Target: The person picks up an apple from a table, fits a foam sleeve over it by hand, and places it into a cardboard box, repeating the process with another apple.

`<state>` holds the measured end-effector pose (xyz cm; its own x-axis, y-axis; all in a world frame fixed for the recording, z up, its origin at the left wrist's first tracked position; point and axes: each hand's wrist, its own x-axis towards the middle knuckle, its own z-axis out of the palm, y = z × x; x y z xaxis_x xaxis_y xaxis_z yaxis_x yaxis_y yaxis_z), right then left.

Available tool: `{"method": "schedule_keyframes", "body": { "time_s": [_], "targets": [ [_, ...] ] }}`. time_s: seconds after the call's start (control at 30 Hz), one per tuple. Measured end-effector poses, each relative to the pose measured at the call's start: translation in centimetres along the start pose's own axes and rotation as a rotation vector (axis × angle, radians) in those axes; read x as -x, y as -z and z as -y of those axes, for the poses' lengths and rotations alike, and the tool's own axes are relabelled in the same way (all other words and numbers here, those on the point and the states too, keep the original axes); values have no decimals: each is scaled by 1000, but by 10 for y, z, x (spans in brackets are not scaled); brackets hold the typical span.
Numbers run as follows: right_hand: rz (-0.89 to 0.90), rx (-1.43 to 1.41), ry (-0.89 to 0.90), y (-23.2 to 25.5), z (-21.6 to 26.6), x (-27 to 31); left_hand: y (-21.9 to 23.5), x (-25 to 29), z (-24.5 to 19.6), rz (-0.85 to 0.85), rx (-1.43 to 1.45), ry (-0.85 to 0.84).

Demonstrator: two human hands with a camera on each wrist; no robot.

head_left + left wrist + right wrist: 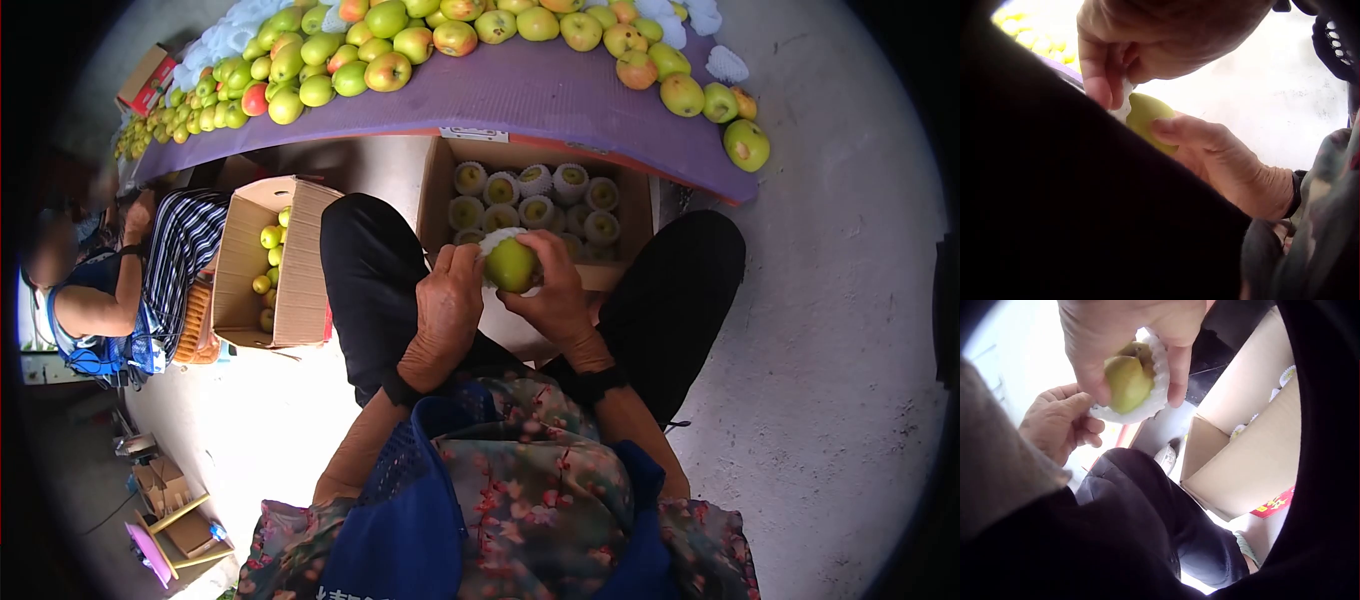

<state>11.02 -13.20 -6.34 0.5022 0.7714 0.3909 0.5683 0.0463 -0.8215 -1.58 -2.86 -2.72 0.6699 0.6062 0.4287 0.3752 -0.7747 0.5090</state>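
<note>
A green apple (511,265) sits partly inside a white foam net sleeve (1159,394), held up between the person's knees. The right hand (558,300) grips the apple, its thumb on the near side and its fingers round the far side. With thumb and fingertips, the left hand (447,305) pinches the edge of the foam sleeve. In the right wrist view the sleeve wraps one side and the underside of the apple (1127,384), leaving the stem end bare. The left wrist view is largely blocked by dark cloth.
Below the hands stands a cardboard box (436,190) with rows of sleeved apples. A purple-covered table (560,95) bears many loose apples and foam sleeves. To the left are another carton (300,250) with loose apples and a seated person (105,300).
</note>
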Motion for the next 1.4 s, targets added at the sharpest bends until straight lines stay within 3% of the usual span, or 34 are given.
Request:
{"method": "schedule_keyframes", "body": {
  "time_s": [0.17, 0.37, 0.47, 0.67, 0.77, 0.97, 1.07, 1.17, 1.27, 1.4],
  "targets": [
    [-2, 33, -71, 0, 13, 1, -3, 1, -1, -8, -2, -9],
    [-60, -88, -74, 1, 5, 1, -5, -2, 6, -40, 429, 177],
    [-103, -57, -33, 1, 2, 1, -5, -1, 3, 120, 695, 318],
    [-133, -22, 57, 5, 5, 1, -3, -2, 9, 69, 909, 405],
    [-136, 6, 93, 4, 5, 1, 7, -5, 4, 190, 659, 384],
    [-129, 54, 106, 3, 6, 2, 2, -4, 15, 272, 918, 556],
    [-109, 57, 39, 4, 12, 1, -2, -1, 18, 227, 929, 543],
    [-86, 71, -13, 1, 10, 2, 4, 0, 3, 103, 515, 341],
    [-93, 89, -12, -1, 6, 2, 1, 2, -3, 115, 536, 415],
    [-116, 75, 1, -3, 0, 1, -3, 2, -6, 22, 462, 222]
  ]
}}
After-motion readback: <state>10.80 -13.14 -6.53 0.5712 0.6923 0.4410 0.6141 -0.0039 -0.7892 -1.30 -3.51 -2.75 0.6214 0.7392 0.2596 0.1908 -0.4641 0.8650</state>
